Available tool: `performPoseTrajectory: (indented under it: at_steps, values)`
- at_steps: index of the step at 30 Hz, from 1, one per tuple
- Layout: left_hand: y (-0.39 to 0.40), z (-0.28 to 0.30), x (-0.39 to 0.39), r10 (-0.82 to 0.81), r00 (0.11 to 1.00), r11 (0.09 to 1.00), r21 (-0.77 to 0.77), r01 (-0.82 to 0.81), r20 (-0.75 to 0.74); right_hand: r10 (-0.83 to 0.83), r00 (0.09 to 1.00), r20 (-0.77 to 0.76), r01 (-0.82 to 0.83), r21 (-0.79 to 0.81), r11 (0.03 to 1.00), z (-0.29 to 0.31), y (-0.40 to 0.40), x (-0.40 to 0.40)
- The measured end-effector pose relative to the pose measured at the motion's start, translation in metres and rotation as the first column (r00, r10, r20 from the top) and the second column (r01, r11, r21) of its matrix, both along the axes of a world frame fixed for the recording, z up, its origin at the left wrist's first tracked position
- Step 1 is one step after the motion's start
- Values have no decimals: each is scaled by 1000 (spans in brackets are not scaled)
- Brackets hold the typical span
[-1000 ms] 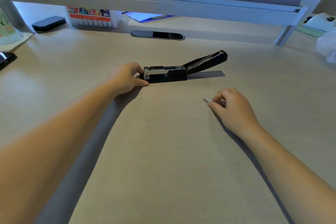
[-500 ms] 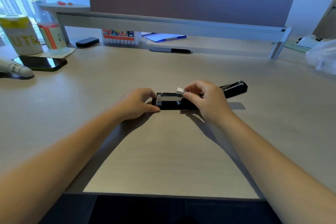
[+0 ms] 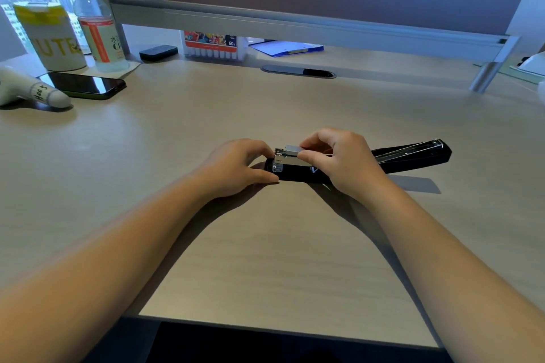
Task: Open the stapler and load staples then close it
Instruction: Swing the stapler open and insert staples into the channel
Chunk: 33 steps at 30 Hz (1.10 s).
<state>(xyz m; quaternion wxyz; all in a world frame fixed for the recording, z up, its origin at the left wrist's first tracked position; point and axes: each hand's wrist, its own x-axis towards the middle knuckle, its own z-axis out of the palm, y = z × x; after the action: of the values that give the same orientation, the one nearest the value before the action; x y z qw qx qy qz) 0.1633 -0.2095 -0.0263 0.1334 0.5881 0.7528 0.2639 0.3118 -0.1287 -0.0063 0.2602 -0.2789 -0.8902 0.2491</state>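
Note:
A black stapler (image 3: 295, 174) lies open on the wooden desk, its top arm (image 3: 413, 154) swung back flat to the right. My left hand (image 3: 236, 166) grips the front end of the stapler's base between thumb and fingers. My right hand (image 3: 339, 160) pinches a silver strip of staples (image 3: 292, 150) and holds it on top of the metal staple channel (image 3: 284, 160), near its front end. The right hand hides the middle of the stapler.
At the left back stand a phone (image 3: 84, 85), a yellow-lidded tub (image 3: 51, 37), a bottle (image 3: 98, 35) and a white object (image 3: 29, 91). A marker box (image 3: 213, 44), a black case (image 3: 158, 52) and a blue folder (image 3: 287, 48) sit under the partition rail. The desk's front edge (image 3: 283, 328) is near me.
My right hand picked the staple strip off the desk, carried it to the stapler and now has it further forward on the channel. The camera view tilted upward.

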Motion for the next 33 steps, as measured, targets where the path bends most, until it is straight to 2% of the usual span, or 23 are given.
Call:
performPoseTrajectory:
  at_steps: [12,19,22,29,33]
  values:
    - [-1,-1,-1,-17,1000,1000,-14,16,-25,3,993,120,-10,59,998,3,2,1]
    - [-1,-1,-1,-9,999,1000,-9,9,-37,-30,990,141,4,178,984,2,5,10]
    - [-1,-2,-1,-7,999,1000,-1,7,-38,-10,982,190,-24,177,984,0,4,8]
    - [0,-3,-1,-5,998,1000,-5,4,-56,50,980,195,-82,160,984,-2,-1,2]
    - [1,-2,-4,18,997,1000,-18,-19,-71,-35,978,206,-9,212,977,0,1,9]
